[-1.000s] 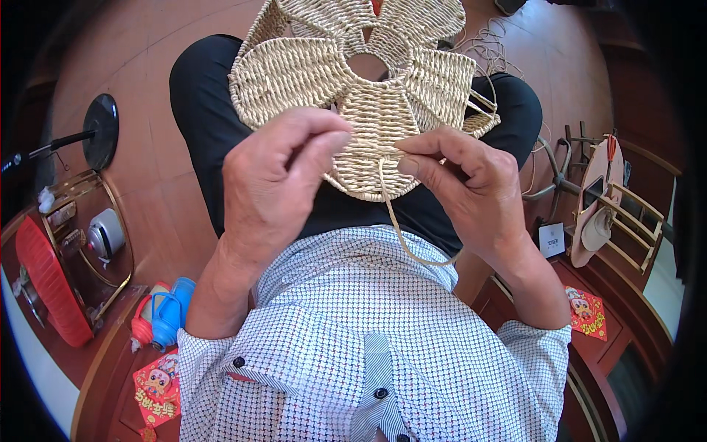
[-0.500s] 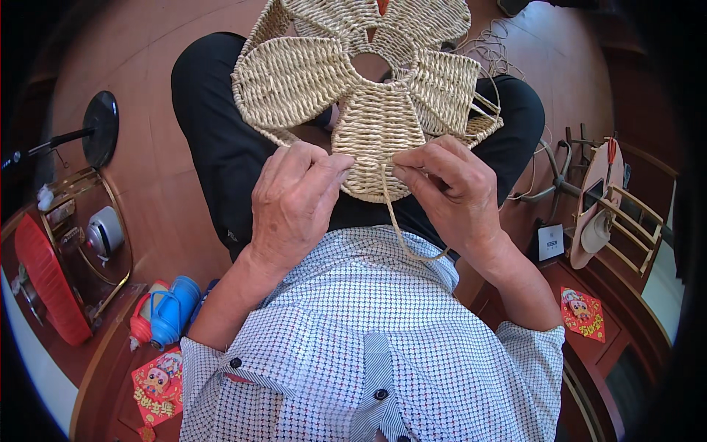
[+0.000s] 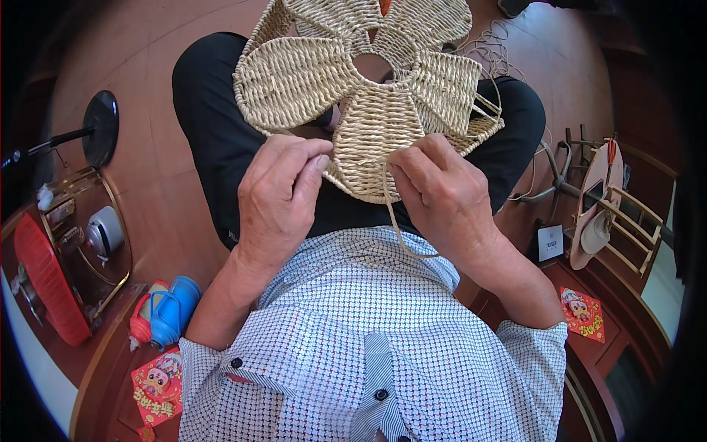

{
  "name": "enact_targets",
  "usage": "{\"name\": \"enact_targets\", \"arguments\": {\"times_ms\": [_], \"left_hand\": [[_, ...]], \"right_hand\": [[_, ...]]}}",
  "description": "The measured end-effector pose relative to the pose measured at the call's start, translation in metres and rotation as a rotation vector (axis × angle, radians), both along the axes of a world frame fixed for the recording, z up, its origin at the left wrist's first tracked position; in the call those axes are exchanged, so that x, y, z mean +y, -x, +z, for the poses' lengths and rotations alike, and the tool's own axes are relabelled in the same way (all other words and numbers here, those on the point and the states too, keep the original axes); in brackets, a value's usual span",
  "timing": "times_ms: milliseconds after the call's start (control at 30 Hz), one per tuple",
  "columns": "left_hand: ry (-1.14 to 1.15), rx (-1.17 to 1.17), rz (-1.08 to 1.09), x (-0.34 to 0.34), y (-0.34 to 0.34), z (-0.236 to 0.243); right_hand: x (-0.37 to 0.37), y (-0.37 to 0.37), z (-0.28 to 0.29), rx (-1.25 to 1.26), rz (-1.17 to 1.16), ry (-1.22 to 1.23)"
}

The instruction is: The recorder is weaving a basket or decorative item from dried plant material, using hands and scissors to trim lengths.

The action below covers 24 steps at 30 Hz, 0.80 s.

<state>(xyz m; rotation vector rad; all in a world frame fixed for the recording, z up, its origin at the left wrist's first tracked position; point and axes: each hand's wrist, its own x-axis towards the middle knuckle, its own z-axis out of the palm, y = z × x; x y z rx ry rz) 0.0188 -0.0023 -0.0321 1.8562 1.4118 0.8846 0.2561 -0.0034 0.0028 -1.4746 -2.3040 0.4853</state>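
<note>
While left hand [image 3: 276, 197], right hand [image 3: 451, 202] flank woven petal [image 3: 375, 129], cord [image 3: 393, 219] droops.

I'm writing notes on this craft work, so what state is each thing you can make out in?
Woven flower-shaped piece, over the legs, petals spread
Pale strand, hanging in a slack curve at the near petal
Left hand, fingertips pinched together beside that petal
Right hand, fingers curled in by the strand; grip unclear
Cord on the floor, loosely tangled
Blue container, open or closed unclear
</note>
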Motion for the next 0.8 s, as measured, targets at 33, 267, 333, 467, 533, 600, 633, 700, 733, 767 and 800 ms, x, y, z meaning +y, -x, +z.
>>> {"name": "enact_targets", "arguments": {"times_ms": [33,267,333,467,533,600,633,700,733,767,800], "left_hand": [[0.032,-0.01,0.024,0.001,0.001,0.001],[0.123,0.066,-0.007,0.008,0.005,0.004],[0.146,0.052,-0.007,0.009,0.005,0.003],[0.238,-0.013,-0.012,0.011,0.003,0.004],[0.309,-0.052,-0.024,0.013,0.003,0.007],[0.377,-0.09,-0.039,0.017,0.002,0.011],[0.523,-0.18,-0.056,0.018,0.002,0.013],[0.672,-0.27,-0.071,0.022,0.0,0.018],[0.734,-0.294,-0.081,0.024,-0.001,0.019],[0.798,-0.319,-0.091,0.027,-0.002,0.02],[0.798,-0.318,-0.091,0.03,-0.002,0.021]], "right_hand": [[0.0,0.001,0.001,0.003,0.004,-0.01],[0.001,0.011,0.006,-0.209,0.137,-0.008],[0.001,0.013,0.009,-0.233,0.148,0.009],[0.006,0.017,0.006,-0.207,0.173,0.016],[0.008,0.02,0.0,-0.18,0.18,0.03],[0.011,0.023,-0.007,-0.032,0.057,0.07],[0.011,0.023,-0.009,-0.029,0.061,0.058],[0.011,0.025,-0.013,0.072,-0.016,0.108],[0.011,0.024,-0.015,0.073,-0.016,0.107],[0.01,0.024,-0.016,0.092,-0.036,0.15],[0.01,0.024,-0.017,0.108,-0.056,0.2]]}}
